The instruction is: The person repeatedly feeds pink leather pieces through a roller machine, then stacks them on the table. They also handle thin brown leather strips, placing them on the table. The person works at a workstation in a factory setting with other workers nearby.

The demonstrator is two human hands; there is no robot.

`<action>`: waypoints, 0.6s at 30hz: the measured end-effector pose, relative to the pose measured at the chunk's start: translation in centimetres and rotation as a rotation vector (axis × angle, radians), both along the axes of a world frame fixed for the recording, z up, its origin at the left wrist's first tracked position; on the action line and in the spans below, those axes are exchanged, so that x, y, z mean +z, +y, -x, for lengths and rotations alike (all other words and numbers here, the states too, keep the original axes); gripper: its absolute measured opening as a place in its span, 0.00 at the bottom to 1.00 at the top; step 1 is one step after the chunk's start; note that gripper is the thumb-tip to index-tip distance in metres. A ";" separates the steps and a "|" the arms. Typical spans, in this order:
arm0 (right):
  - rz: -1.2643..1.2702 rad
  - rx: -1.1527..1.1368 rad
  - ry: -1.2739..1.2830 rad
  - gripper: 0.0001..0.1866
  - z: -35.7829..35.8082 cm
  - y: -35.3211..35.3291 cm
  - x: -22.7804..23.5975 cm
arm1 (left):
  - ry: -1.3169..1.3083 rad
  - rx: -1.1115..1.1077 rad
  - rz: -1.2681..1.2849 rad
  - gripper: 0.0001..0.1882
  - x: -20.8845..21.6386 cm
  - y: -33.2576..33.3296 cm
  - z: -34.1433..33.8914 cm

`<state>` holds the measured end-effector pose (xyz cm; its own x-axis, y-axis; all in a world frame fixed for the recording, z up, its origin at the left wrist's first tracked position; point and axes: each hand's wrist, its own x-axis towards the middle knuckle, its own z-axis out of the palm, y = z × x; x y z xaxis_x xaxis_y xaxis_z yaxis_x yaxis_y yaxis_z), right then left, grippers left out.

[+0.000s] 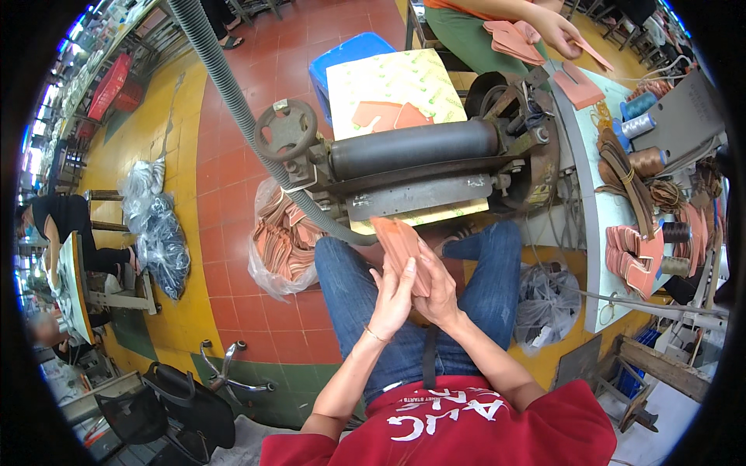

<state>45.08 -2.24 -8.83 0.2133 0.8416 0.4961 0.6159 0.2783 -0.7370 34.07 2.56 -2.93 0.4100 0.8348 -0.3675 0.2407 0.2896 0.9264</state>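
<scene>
Above my lap, a stack of salmon-coloured cut pieces [398,242], which look like leather, is pressed between my two hands. My left hand [392,297] lies along the stack's left side with its fingers closed against it. From the right, my right hand [437,289] grips the lower part of the same stack. Just beyond the stack stands a roller machine with a long dark roller [416,149] and a metal plate [420,197] along its front. More salmon pieces [381,116] lie on the yellow patterned board [423,74] behind the roller.
A clear plastic bag [264,273] bulging with salmon pieces sits on the floor left of my knees. A grey hose [225,78] hangs beside the handwheel [286,130]. At right, a table holds thread spools [646,161] and more pieces. Across it, a co-worker's hand [561,35] handles similar pieces.
</scene>
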 end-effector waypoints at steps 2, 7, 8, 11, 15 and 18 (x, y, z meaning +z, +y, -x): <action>0.016 0.012 0.122 0.40 0.1 -0.2 0.5 | 0.123 -0.129 -0.112 0.37 0.3 -0.3 -0.2; 0.323 -0.239 0.922 0.30 0.1 -0.6 2.9 | 0.294 -0.228 -0.320 0.35 1.6 -1.6 0.1; 0.256 -0.157 1.171 0.28 -0.6 -0.5 3.5 | 0.308 -0.229 -0.377 0.34 1.9 -1.6 0.5; 0.232 -0.048 1.613 0.24 -2.2 -0.4 5.4 | 0.145 0.204 -0.411 0.36 1.9 -1.6 1.3; 0.261 0.023 1.613 0.25 -1.3 -0.6 7.2 | -0.621 0.276 0.190 0.40 0.9 -1.5 1.7; 0.271 0.093 1.628 0.27 -0.2 -0.9 7.7 | -0.796 0.263 0.497 0.36 0.6 -2.3 2.1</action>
<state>45.29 -3.15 -1.12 0.2765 0.8997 -0.3379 -0.8129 0.0314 -0.5816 32.01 0.28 -2.37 0.5137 0.7596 -0.3989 -0.5309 0.6466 0.5477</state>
